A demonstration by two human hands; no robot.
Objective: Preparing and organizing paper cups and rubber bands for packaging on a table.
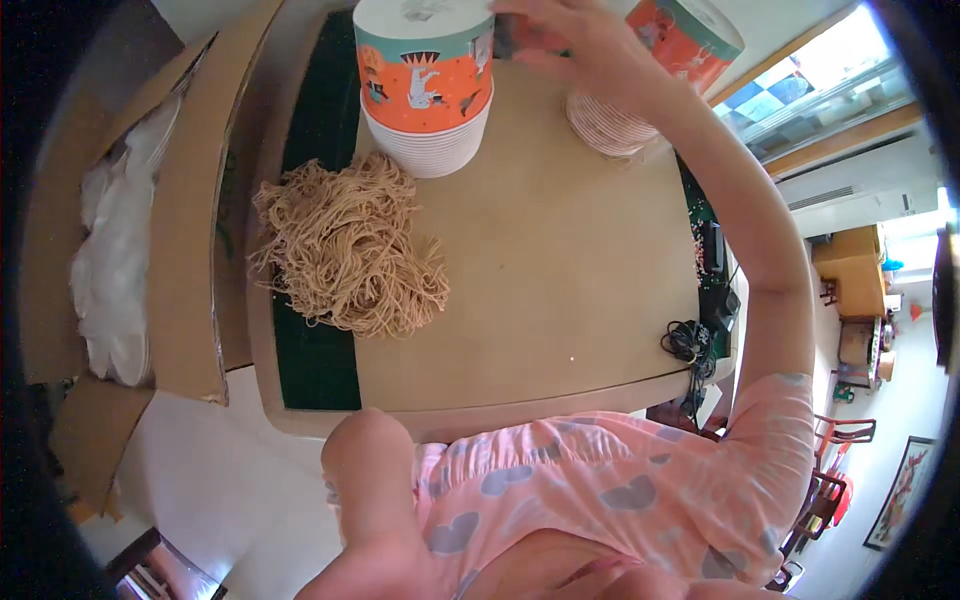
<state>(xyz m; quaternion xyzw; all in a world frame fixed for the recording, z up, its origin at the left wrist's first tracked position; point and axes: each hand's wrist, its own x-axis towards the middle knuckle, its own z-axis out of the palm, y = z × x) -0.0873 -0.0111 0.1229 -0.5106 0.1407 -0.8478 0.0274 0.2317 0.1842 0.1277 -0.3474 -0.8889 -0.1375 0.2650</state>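
My right hand (580, 45) reaches to the far side of the table, its fingers spread but blurred. Something orange and teal (532, 36) shows between its fingers and thumb; whether they grip it I cannot tell. Beside it on the left stands a stack of nested paper tubs (425, 90), printed orange and teal with white rims below. My right forearm crosses in front of a second such stack (612, 125). A loose, tangled heap of thin tan strands (350, 250) lies at the table's left. A bent bare limb shows at the lower edge; my left hand does not show.
The table has a tan top (540, 270) with a dark green strip along its left. An open cardboard box (185, 240) at the left holds white items in clear plastic (120, 260). Black cables (690, 342) and small black devices (716, 300) lie along the right edge.
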